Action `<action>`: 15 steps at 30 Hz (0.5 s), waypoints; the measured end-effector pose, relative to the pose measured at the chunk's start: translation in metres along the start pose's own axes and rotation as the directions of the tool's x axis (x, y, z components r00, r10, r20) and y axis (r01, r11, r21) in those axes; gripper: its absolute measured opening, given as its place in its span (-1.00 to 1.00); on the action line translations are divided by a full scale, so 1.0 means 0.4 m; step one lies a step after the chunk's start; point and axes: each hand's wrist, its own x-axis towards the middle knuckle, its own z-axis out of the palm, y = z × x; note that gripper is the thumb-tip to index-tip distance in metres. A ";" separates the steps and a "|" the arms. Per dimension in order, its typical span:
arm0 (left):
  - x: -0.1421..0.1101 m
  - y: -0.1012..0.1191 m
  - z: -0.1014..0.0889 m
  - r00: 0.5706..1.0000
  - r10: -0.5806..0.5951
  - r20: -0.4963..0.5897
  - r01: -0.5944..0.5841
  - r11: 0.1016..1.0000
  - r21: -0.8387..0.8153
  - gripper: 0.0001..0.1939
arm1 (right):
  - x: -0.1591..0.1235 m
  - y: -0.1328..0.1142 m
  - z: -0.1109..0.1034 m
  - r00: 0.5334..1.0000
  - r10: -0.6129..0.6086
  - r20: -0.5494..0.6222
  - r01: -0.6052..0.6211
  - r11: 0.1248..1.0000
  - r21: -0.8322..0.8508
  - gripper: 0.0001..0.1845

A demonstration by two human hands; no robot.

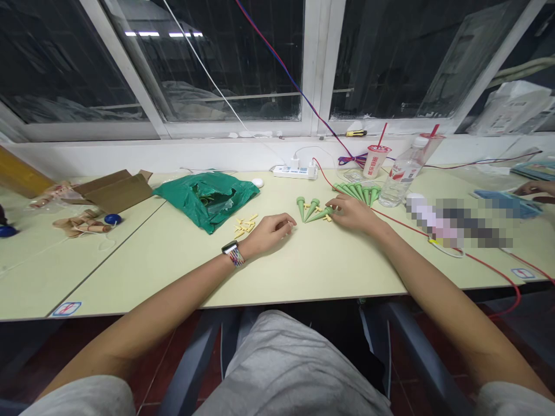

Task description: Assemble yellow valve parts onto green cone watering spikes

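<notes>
My right hand (349,212) has its fingertips at the wide end of a green plastic spike (317,216), which lies tilted on the table. Two more green spikes, one of them upright-looking (300,208) and one slanted (311,209), lie just left of it, with small yellow T-shaped pieces (318,209) among them. Behind my right hand several green spikes (356,190) are laid out in a row. My left hand (273,232) rests over the table with loosely curled fingers and nothing visible in them. Beside it is a pile of small yellow pieces (244,225).
A green plastic bag (206,196) lies at the left, by a cardboard box (113,193) and wooden toys (82,223). A power strip (295,171), drink cup (376,160) and water bottle (401,173) stand at the back. A red cable (401,221) crosses rightward. Another person's hand (535,188) shows far right.
</notes>
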 end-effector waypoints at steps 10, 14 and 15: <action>-0.001 -0.006 0.001 1.000 0.002 0.005 -0.002 1.000 0.002 -0.62 | -0.001 0.002 -0.001 1.000 0.001 0.013 0.000 1.000 -0.015 -0.61; 0.000 -0.005 0.002 1.000 0.000 0.007 0.000 1.000 0.006 -0.62 | -0.003 -0.007 -0.008 0.999 0.011 0.037 -0.011 1.000 -0.016 -0.58; 0.000 -0.005 0.003 1.000 0.000 0.007 0.000 1.000 0.006 -0.62 | -0.002 -0.008 -0.011 0.999 0.018 0.038 -0.017 1.000 -0.016 -0.54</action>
